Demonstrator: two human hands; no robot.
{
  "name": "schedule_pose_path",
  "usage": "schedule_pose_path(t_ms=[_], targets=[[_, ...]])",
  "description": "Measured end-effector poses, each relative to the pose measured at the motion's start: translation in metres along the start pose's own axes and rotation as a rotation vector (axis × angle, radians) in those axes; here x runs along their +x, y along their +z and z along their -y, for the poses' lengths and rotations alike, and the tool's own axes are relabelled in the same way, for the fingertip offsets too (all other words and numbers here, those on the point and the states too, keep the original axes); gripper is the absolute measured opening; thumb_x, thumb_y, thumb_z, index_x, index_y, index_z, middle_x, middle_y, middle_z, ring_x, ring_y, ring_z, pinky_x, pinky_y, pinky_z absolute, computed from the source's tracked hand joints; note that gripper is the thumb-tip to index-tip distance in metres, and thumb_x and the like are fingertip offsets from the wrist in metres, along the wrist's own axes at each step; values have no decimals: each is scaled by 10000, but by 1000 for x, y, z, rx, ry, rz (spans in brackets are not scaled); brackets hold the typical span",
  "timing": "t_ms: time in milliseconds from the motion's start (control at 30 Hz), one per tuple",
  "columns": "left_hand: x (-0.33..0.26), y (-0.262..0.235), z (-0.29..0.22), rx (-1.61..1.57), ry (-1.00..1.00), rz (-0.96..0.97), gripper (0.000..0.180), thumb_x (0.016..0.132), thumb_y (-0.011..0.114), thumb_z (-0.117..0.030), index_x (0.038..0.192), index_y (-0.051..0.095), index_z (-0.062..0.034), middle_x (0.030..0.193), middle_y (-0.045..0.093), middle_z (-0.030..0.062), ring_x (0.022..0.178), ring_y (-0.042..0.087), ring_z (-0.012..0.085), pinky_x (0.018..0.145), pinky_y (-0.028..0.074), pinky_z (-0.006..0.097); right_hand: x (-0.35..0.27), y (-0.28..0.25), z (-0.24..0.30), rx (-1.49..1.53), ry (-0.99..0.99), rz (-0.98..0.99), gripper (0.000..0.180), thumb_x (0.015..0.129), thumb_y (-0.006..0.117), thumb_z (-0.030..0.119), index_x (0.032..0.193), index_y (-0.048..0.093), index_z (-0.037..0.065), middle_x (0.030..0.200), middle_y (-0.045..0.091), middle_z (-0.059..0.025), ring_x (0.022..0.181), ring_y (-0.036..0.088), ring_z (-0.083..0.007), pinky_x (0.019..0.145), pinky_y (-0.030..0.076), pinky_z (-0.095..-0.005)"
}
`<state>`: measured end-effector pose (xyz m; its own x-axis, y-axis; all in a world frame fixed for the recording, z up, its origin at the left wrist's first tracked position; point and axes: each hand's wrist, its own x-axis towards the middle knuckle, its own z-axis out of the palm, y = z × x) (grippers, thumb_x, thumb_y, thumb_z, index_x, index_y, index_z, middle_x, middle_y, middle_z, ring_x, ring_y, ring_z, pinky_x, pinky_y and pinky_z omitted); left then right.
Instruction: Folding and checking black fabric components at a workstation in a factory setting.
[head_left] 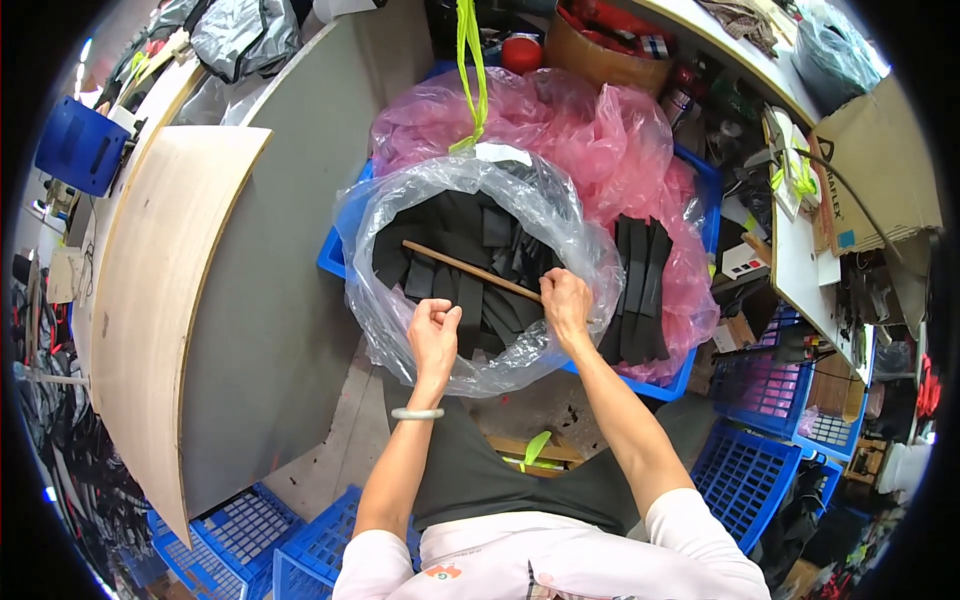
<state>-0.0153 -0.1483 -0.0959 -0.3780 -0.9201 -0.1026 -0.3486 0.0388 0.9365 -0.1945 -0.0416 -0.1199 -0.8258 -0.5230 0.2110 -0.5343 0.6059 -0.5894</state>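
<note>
A clear plastic bag (375, 215) stands open in front of me, its rim rolled back into a ring. Inside it lie many flat black strips (440, 235). Across the bag's mouth runs a thin brown wooden stick (470, 268), slanting down to the right. My right hand (567, 303) is closed around the stick's right end. Over the near left part of the bag, my left hand (435, 338) is closed with curled fingers, off the stick. Whatever it may hold is hidden.
Pink plastic sheeting (625, 135) fills the blue tub (708, 200) around the bag. More black strips (640, 290) lie on it to the right. A grey board (270, 300) stands at the left, blue crates (745, 480) at the lower right. A yellow-green strap (468, 70) hangs from above.
</note>
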Motion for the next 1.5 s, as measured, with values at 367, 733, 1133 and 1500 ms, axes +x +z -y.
schedule_pose_path(t_ms=[367, 733, 1133, 1500], targets=[[-20, 12, -48, -595, -390, 381, 198, 847, 644, -185, 921, 569, -17, 828, 633, 89, 690, 627, 150, 556, 514, 250, -1, -41, 31, 277, 12, -157, 158, 834, 583, 157, 784, 552, 10, 608, 579, -143, 545, 589, -298, 532, 459, -391], [-86, 9, -114, -964, -450, 635, 231, 901, 564, -177, 924, 625, 44, 917, 656, 157, 836, 659, 247, 720, 572, 362, -77, -161, 57, 1360, 313, 138, 188, 844, 556, 10, 1031, 566, -5, 774, 617, -76, 608, 612, -137, 502, 501, -245], [-110, 11, -127, -799, -565, 894, 339, 915, 531, -284, 972, 586, 46, 823, 634, 145, 686, 650, 239, 626, 574, 356, -98, -211, 21, 198, -793, -61, 212, 610, 656, 26, 816, 625, 65, 816, 561, -58, 679, 540, -223, 584, 445, -344], [-150, 33, -114, -158, 206, 640, 117, 811, 599, -32, 849, 620, 77, 689, 605, 66, 602, 571, 109, 519, 460, 248, -123, -192, 21, 603, -63, -6, 148, 700, 585, 125, 800, 570, 16, 649, 609, -151, 655, 627, -327, 578, 476, -406]])
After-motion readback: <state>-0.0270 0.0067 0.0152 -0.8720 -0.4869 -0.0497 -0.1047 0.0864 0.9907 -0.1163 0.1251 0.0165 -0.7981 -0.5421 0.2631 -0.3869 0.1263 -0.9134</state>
